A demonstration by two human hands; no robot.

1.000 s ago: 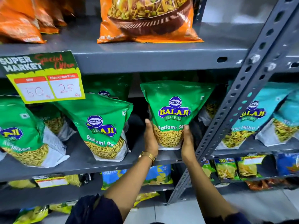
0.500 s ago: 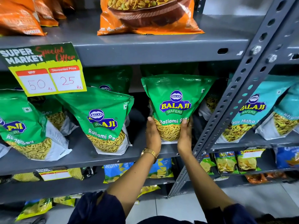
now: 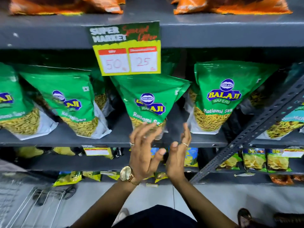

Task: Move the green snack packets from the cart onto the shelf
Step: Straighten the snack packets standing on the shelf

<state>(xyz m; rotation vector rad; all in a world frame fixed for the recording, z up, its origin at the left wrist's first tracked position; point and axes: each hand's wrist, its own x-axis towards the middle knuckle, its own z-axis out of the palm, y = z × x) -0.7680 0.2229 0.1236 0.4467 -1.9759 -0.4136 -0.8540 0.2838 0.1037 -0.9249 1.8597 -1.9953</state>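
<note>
Several green snack packets stand in a row on the grey shelf [image 3: 65, 141]. One upright green packet [image 3: 218, 99] stands at the right end, free of both hands. My left hand [image 3: 144, 152] is open, with its blurred fingertips over the bottom of the middle green packet [image 3: 148, 102]. My right hand [image 3: 179, 155] is open beside it, fingers spread, in front of the dark gap between those two packets. Neither hand holds anything. The wire cart [image 3: 41, 203] shows at the lower left, and no packets are visible in it.
A price sign [image 3: 128, 50] hangs from the shelf above. Orange packets [image 3: 65, 5] lie on that upper shelf. A slanted grey upright [image 3: 263, 125] crosses at the right, with teal packets [image 3: 292, 119] behind it. Lower shelves hold small yellow-green packets [image 3: 253, 160].
Both hands have let go of the right-hand green packet and pulled back and left, opening. My view has swung left and down, so the cart has come into sight.
</note>
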